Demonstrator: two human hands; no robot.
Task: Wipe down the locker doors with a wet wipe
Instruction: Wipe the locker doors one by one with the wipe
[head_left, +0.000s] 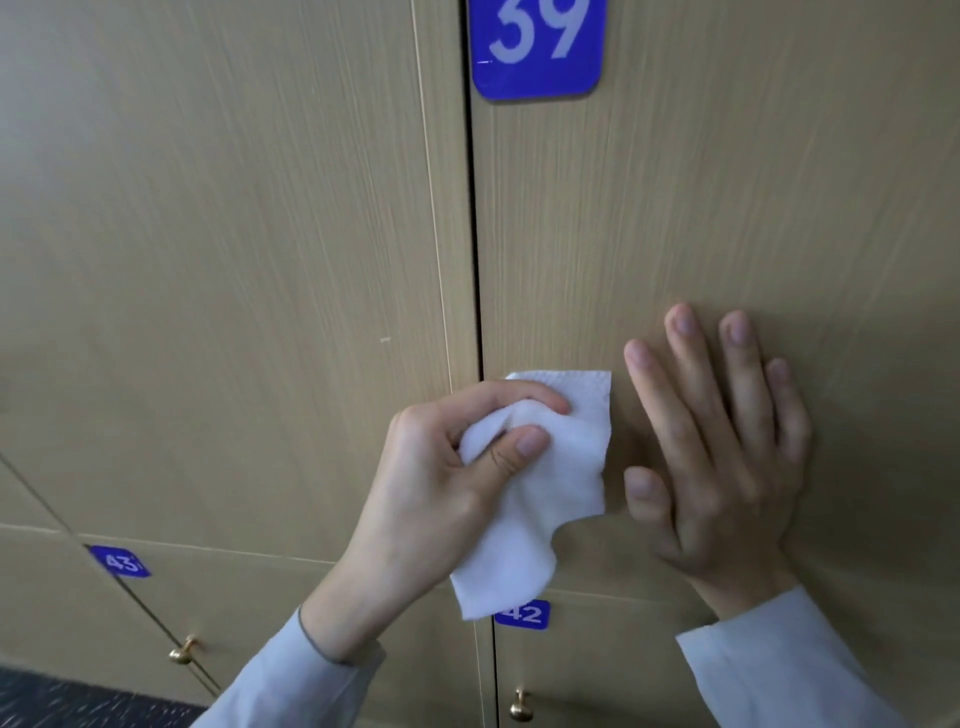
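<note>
A white wet wipe (545, 483) hangs crumpled from my left hand (441, 483), pinched between thumb and fingers just in front of the beige wood-grain locker door (727, 197) marked 39. The wipe's upper edge reaches the door near the dark gap on its left side. My right hand (722, 457) lies flat on the same door to the right of the wipe, fingers spread and pointing up, holding nothing.
A blue number plate 39 (537, 47) sits at the top of the door. Another beige door (234, 260) is to the left. Below are lockers with plates 42 (524, 616) and 43 (120, 561) and brass knobs (519, 706). Dark carpet (78, 701) shows at bottom left.
</note>
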